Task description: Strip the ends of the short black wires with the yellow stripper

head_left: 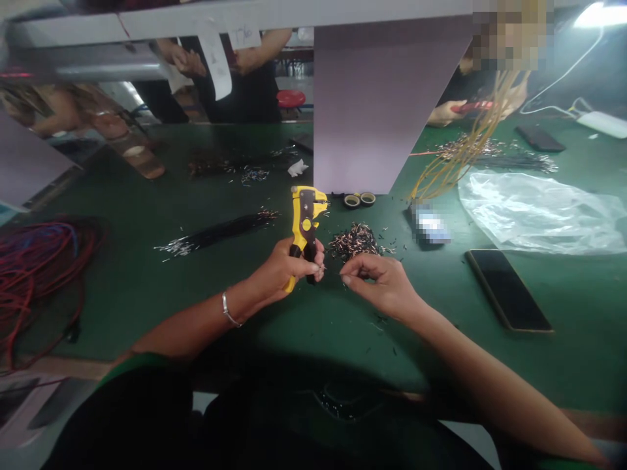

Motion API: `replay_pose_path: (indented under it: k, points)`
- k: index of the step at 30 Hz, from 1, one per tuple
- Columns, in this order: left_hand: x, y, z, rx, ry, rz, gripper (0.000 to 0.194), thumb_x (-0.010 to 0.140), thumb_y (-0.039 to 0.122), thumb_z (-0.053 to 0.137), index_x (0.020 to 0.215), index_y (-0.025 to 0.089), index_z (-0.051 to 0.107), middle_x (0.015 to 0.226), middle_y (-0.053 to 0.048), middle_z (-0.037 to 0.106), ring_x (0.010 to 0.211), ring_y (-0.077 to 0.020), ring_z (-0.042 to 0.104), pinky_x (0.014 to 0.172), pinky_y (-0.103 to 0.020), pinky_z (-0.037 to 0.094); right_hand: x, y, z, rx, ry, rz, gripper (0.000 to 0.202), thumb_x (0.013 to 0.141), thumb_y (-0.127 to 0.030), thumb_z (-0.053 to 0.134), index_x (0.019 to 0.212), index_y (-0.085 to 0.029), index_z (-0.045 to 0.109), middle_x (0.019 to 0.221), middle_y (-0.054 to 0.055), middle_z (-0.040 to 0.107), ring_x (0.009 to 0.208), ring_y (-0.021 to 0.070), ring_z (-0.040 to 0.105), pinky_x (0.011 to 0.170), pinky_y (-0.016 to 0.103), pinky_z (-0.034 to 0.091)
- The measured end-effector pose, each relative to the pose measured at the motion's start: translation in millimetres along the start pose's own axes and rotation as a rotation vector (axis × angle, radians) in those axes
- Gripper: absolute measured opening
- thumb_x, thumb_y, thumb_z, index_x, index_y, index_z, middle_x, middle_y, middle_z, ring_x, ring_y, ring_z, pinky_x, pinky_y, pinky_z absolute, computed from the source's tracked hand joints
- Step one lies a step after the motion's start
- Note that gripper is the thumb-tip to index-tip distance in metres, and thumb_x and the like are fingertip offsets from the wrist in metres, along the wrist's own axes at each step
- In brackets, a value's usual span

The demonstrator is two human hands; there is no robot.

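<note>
My left hand [284,269] is wrapped round the handles of a yellow and black wire stripper [307,222], whose jaws point up and to the right. Close by on the right, my right hand [379,279] has thumb and forefinger pinched together; whatever is between them is too small to make out. Just beyond my right fingers lies a pile of short black wires with bare copper ends [356,241]. To the left of the stripper, a bundle of black wires [220,236] with silvery ends lies slantwise on the green table [196,307].
A phone [509,290] and a clear plastic bag [543,212] lie on the right. Tape rolls [360,200] sit before an upright panel [367,104]. Red cables [39,281] are heaped at left. Across the table, other people's hands [443,113] are at work near yellow wires [460,156].
</note>
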State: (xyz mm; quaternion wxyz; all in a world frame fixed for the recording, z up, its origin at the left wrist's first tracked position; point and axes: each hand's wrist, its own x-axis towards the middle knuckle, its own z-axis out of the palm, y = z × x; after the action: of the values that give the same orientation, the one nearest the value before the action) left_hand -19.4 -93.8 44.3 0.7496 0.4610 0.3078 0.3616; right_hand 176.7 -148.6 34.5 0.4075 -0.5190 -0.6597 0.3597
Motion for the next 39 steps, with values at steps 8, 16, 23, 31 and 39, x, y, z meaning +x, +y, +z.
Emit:
replay_pose_path:
  k: [8,16,23,31,39]
  points:
    - [-0.1,0.3,-2.1,0.014,-0.009,-0.026,0.031,0.059,0.004,0.065,0.087,0.015,0.058,0.076,-0.002,0.061,0.061,-0.0148,0.058,0.059,-0.034,0.045,-0.3,-5.5,-2.6,0.078,-0.057,0.074,0.008,0.075,-0.028,0.063,0.072,-0.020,0.066,0.065,0.000,0.064,0.059,0.0129,0.056,0.057,0.029,0.045]
    - [-2.3,0.5,-0.9,0.058,-0.039,-0.084,0.028,0.061,0.007,0.068,0.087,0.013,0.058,0.071,-0.002,0.060,0.059,-0.0145,0.057,0.057,-0.034,0.046,-0.8,-4.6,-3.8,0.064,-0.040,0.074,0.009,0.075,-0.028,0.064,0.073,-0.020,0.068,0.065,0.001,0.065,0.057,0.0127,0.054,0.055,0.028,0.044]
    - [-4.3,1.0,-2.9,0.075,-0.050,-0.117,0.029,0.059,0.006,0.069,0.085,0.014,0.058,0.068,0.000,0.058,0.053,-0.0128,0.055,0.056,-0.034,0.045,2.6,-1.2,-10.2,-0.041,0.002,0.022,0.010,0.076,-0.026,0.062,0.070,-0.021,0.069,0.067,0.001,0.068,0.061,0.0142,0.059,0.059,0.030,0.047]
    - [-7.0,7.2,-5.8,0.024,-0.206,-0.141,0.031,0.062,0.011,0.072,0.092,0.014,0.062,0.077,-0.004,0.065,0.063,-0.0177,0.061,0.063,-0.036,0.048,8.8,1.8,-18.4,0.095,0.205,0.149,0.011,0.074,-0.031,0.066,0.074,-0.020,0.066,0.057,-0.001,0.058,0.050,0.0115,0.049,0.047,0.028,0.040]
    - [-7.1,2.1,-10.7,-0.009,-0.330,-0.129,0.045,0.058,0.009,0.070,0.102,0.016,0.067,0.105,-0.010,0.066,0.079,-0.0209,0.063,0.071,-0.036,0.048,5.4,-9.6,-16.6,0.061,0.286,0.147,0.011,0.075,-0.031,0.065,0.071,-0.020,0.064,0.053,-0.002,0.059,0.047,0.0111,0.051,0.047,0.027,0.040]
